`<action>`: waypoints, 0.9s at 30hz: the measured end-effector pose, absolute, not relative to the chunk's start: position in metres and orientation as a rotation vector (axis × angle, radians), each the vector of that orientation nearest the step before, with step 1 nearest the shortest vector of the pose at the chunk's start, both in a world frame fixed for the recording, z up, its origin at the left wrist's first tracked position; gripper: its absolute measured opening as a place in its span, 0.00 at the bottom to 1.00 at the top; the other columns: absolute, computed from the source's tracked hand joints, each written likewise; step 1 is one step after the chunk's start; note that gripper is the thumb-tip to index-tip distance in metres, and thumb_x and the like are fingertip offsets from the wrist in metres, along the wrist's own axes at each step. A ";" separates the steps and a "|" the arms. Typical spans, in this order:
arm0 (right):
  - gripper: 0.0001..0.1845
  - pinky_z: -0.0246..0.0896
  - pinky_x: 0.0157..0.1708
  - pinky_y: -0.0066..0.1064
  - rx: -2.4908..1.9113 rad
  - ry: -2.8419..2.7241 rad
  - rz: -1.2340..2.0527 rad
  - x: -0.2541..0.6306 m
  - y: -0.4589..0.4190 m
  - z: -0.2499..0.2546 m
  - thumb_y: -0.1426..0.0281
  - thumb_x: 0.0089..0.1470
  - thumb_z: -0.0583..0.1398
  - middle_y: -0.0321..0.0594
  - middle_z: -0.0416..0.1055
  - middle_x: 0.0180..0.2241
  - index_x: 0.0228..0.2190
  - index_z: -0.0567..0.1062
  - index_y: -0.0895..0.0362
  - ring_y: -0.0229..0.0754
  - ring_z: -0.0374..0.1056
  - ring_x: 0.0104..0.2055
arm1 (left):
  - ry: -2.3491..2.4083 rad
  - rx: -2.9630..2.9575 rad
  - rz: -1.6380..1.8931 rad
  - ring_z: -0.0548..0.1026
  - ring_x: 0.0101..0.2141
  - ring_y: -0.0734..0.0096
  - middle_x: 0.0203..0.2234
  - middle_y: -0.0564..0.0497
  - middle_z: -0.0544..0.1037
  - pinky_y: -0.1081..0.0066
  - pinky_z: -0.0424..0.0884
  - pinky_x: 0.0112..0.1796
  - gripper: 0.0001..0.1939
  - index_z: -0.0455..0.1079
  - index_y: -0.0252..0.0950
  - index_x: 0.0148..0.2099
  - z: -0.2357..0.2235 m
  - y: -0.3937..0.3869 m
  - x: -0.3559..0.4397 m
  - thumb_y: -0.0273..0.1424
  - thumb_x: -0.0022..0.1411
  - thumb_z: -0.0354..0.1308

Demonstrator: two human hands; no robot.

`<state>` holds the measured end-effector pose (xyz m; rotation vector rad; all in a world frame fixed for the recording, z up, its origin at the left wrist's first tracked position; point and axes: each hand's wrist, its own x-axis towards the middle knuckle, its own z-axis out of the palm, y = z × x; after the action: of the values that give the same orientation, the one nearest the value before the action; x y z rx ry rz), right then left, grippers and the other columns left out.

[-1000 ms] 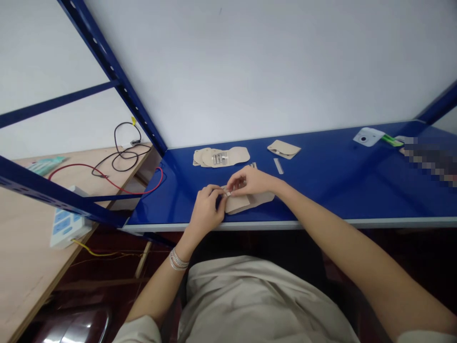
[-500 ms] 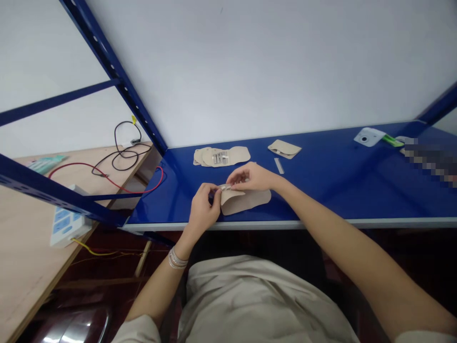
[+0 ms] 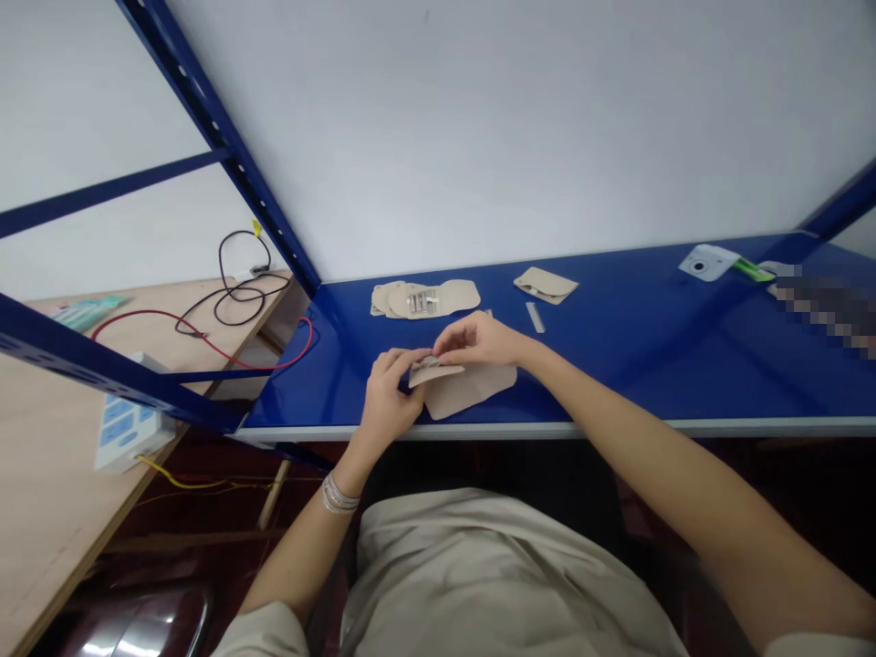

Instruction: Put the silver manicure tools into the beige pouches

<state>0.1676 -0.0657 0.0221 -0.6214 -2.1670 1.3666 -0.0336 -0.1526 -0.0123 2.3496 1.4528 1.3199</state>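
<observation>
Nearly at the front of the work surface, the left hand (image 3: 387, 403) and right hand (image 3: 475, 339) meet over a tan flexible pad (image 3: 469, 392), pinching its raised flap (image 3: 435, 371) between them. Both grips are narrow: the left thumb and fingers close on the flap from the near side, while the right fingertips (image 3: 444, 347) come down on it from above. Exactly how the flap is folded is hidden by the fingers.

The pad lies on a glossy blue steel shelf (image 3: 616, 383), its lower edge just beside the pale front trim (image 3: 547, 430), so there is little room on the near side. Behind the hands, a stack of tan pads (image 3: 458, 294) with small metal pieces (image 3: 422, 303) on it sits near the back edge. A folded tan pouch (image 3: 546, 285) and a pale strip (image 3: 535, 317) lie to the right of that stack, the strip near the right hand.

Further right, a long stretch of open blue surface runs to a white device (image 3: 704, 263) and a green item (image 3: 751, 270). Past them, a blurred patch hides whatever is there. Left of the shelf, a plywood table (image 3: 55, 474) holds a power strip (image 3: 127, 427) and a red cable (image 3: 225, 351).
</observation>
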 end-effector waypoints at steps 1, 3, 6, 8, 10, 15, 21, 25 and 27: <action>0.18 0.66 0.36 0.32 -0.619 -2.170 1.365 0.167 -0.066 0.022 0.59 0.47 0.65 0.42 0.78 0.33 0.36 0.80 0.59 0.42 0.72 0.34 | 1.473 2.346 1.330 0.72 0.39 0.65 0.38 0.48 0.76 0.65 0.68 0.43 0.16 0.72 0.40 0.48 -0.014 -0.152 -0.034 0.24 0.58 0.57; 0.18 0.66 0.37 0.33 -0.631 -2.156 1.336 0.167 -0.065 0.022 0.58 0.47 0.65 0.42 0.78 0.33 0.35 0.80 0.59 0.42 0.72 0.35 | 1.507 2.336 1.349 0.73 0.38 0.66 0.37 0.49 0.76 0.65 0.68 0.42 0.13 0.74 0.41 0.45 -0.016 -0.151 -0.035 0.23 0.58 0.57; 0.19 0.65 0.37 0.33 -0.652 -2.133 1.259 0.170 -0.063 0.024 0.58 0.43 0.67 0.43 0.77 0.35 0.34 0.79 0.59 0.43 0.71 0.37 | 1.552 2.329 1.376 0.73 0.37 0.66 0.36 0.49 0.76 0.66 0.68 0.42 0.12 0.75 0.41 0.44 -0.019 -0.150 -0.035 0.23 0.58 0.58; 0.22 0.64 0.37 0.34 -0.648 -2.142 1.229 0.173 -0.063 0.026 0.59 0.38 0.70 0.43 0.77 0.36 0.34 0.79 0.58 0.44 0.70 0.37 | 1.564 2.330 1.398 0.73 0.37 0.67 0.36 0.50 0.77 0.66 0.67 0.42 0.13 0.75 0.40 0.44 -0.019 -0.151 -0.035 0.22 0.57 0.58; 0.23 0.64 0.37 0.34 -0.641 -2.176 1.215 0.175 -0.063 0.028 0.60 0.34 0.71 0.43 0.77 0.36 0.34 0.79 0.58 0.45 0.70 0.38 | 1.574 2.323 1.425 0.73 0.36 0.67 0.35 0.50 0.77 0.67 0.67 0.41 0.13 0.75 0.40 0.43 -0.019 -0.152 -0.034 0.22 0.56 0.59; 0.23 0.64 0.41 0.36 -0.620 -2.252 1.217 0.174 -0.065 0.030 0.62 0.32 0.72 0.42 0.76 0.36 0.34 0.79 0.58 0.46 0.69 0.40 | 1.595 2.300 1.477 0.73 0.34 0.69 0.33 0.51 0.77 0.68 0.67 0.39 0.11 0.75 0.39 0.41 -0.018 -0.152 -0.033 0.22 0.55 0.60; 0.25 0.64 0.43 0.37 -0.619 -2.278 1.229 0.174 -0.063 0.027 0.63 0.31 0.72 0.42 0.76 0.39 0.35 0.79 0.56 0.47 0.70 0.41 | 1.653 2.293 1.482 0.73 0.34 0.69 0.32 0.51 0.77 0.67 0.67 0.39 0.09 0.76 0.38 0.40 -0.021 -0.151 -0.034 0.23 0.56 0.60; 0.27 0.62 0.45 0.38 -0.611 -2.324 1.190 0.174 -0.063 0.027 0.63 0.30 0.72 0.41 0.76 0.40 0.37 0.79 0.55 0.47 0.69 0.43 | 1.648 2.311 1.518 0.73 0.33 0.69 0.31 0.51 0.77 0.67 0.67 0.38 0.10 0.76 0.38 0.39 -0.021 -0.151 -0.033 0.23 0.55 0.60; 0.29 0.61 0.46 0.38 -0.630 -2.347 1.161 0.175 -0.063 0.029 0.63 0.29 0.73 0.41 0.75 0.41 0.38 0.79 0.55 0.47 0.69 0.44 | 1.654 2.306 1.528 0.73 0.33 0.69 0.32 0.51 0.77 0.67 0.66 0.38 0.10 0.76 0.38 0.39 -0.022 -0.151 -0.033 0.22 0.55 0.60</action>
<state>0.1747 -0.0634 0.0285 -0.6300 -2.3473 1.1605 -0.0331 -0.1511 -0.0219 2.3056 1.6538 1.5276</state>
